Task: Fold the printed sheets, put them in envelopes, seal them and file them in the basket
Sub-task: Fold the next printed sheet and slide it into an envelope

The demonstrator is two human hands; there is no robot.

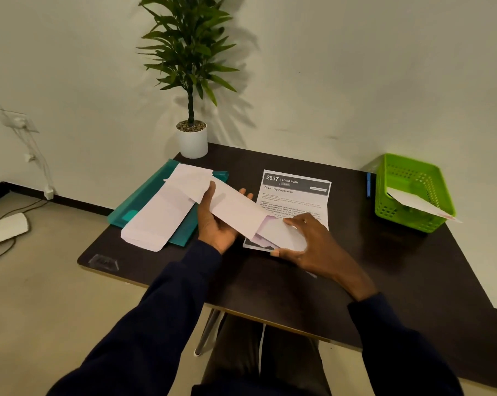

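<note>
1. Envelope (235, 207), long and white, is held slanting over the left edge of the printed stack (294, 195), its open end over the stack's near half.
2. Left hand (217, 221), just left of the printed stack, grips the envelope with the thumb on top and the fingers beneath.
3. Folded sheet (278, 234) sits partly inside the envelope's open end.
4. Right hand (313, 241), over the stack's near right corner, pinches the folded sheet with fingers on top and thumb at its near edge.
5. Printed stack lies flat on the dark table (298, 295).
6. Green basket (407, 162) stands well right of the stack, with a filed envelope (412, 200) leaning inside it.
7. Blue pen (368, 185) lies between the stack and the basket.
8. Teal folder (144, 201) lies left of the stack with spare envelopes (158, 221) on it.
</note>
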